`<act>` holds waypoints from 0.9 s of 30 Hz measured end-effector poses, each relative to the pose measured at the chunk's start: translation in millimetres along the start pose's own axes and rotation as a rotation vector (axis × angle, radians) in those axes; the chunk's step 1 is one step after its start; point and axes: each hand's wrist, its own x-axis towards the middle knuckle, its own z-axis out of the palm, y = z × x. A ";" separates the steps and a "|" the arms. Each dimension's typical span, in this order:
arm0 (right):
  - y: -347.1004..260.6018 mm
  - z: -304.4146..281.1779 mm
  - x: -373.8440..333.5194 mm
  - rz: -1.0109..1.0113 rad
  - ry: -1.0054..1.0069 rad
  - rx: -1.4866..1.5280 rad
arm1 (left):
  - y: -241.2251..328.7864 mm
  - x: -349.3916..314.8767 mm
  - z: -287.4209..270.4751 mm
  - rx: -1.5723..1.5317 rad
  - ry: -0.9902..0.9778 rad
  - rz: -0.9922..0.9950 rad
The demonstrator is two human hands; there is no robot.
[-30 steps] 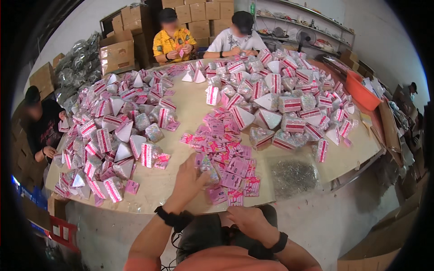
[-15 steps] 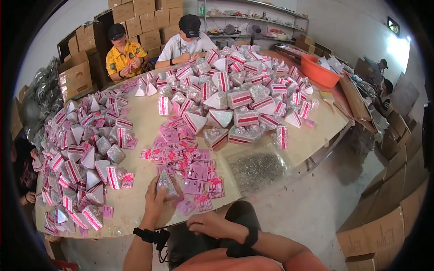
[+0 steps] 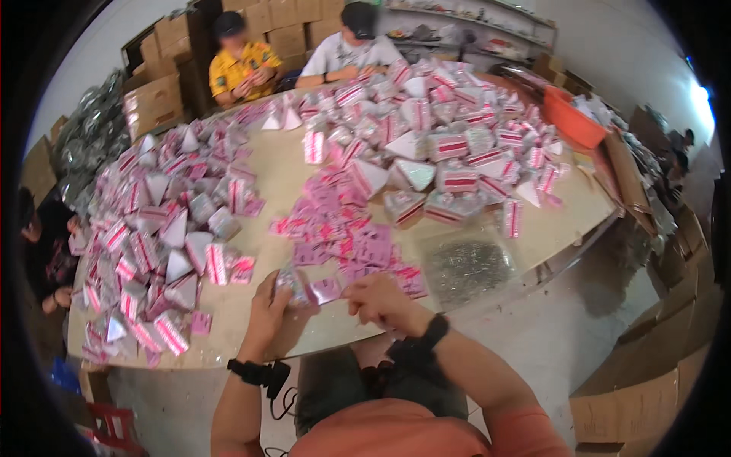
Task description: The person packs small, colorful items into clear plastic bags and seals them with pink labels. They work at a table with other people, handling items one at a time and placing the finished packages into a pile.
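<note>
While the left hand [image 3: 266, 308] is reaching up over the near edge of the tabletop [image 3: 274, 167], its thumb and fingers are closing narrowly around one glittery, clear-wrapped cake-slice wedge [image 3: 288, 283].

Right hand [image 3: 384, 303]: coming in from the lower right, back of the hand uppermost, fingers curling inward; the fingertips are meeting or nearly meeting the right end of a pink header card [image 3: 325, 290]. Whether they are pinching it, one cannot tell. The card is lying between the two hands, just beside the wedge. Black bands are circling both wrists.

Pink printed cards [image 3: 335, 213], one loose heap: spreading directly beyond the hands toward the middle of the tabletop, the nearest ones overlapping and reaching the right hand, so blocking the forward way.

Wrapped cake slices, left pile [image 3: 164, 228]: covering the tabletop's left edge, red-and-white striped sides showing, standing apart from the left hand.

Wrapped cake slices, right pile [image 3: 449, 145]: filling the far right portion, higher and denser.

Clear plastic bag of small dark metallic pieces [image 3: 468, 263]: lying flat by the near edge, right of the cards.

Orange tub [image 3: 571, 118]: sitting at the far right corner, filled with pale items.

Two co-workers, one in a yellow shirt [image 3: 242, 65], one in a white shirt [image 3: 350, 49]: sitting beyond the far edge.

Room for moving: a pale strip of tabletop is running between the left pile and the cards, widening toward the near edge around the left forearm.
</note>
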 end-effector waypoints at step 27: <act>-2.1 89.4 9.7 -0.026 0.172 0.500 | 30.0 -37.6 0.0 -0.760 0.025 -0.020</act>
